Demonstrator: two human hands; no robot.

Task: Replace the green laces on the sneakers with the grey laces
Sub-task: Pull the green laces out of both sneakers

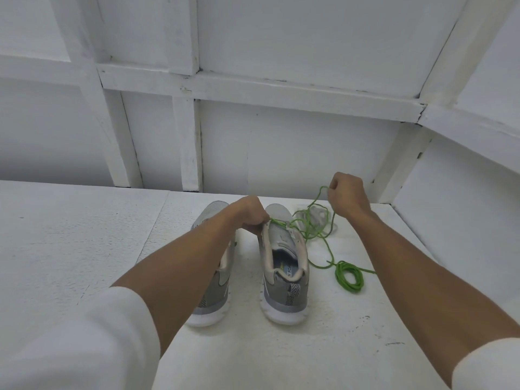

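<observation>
Sneakers sit side by side on the white table (84,235), heels toward the camera, toes toward the wall. White sleeves (84,347) are nearest, at both lower corners. The left sneaker (213,299) is partly hidden under the left forearm. The right sneaker (284,294) is just beside it, tongue area open. A green coil (349,278) lies flat on the table right of the right sneaker; cannot tell if it joins the other strand. The left hand (251,213) is curled, pinching the right sneaker's upper edge where the green lace (315,232) comes out. That lace runs in loose loops to the right. The grey laces (313,216) are bunched on the table just past the right sneaker's toe, under the green loops. The right hand (347,194) is raised above the table, fingers closed on the green lace. A white panelled wall (281,150) stands behind.
</observation>
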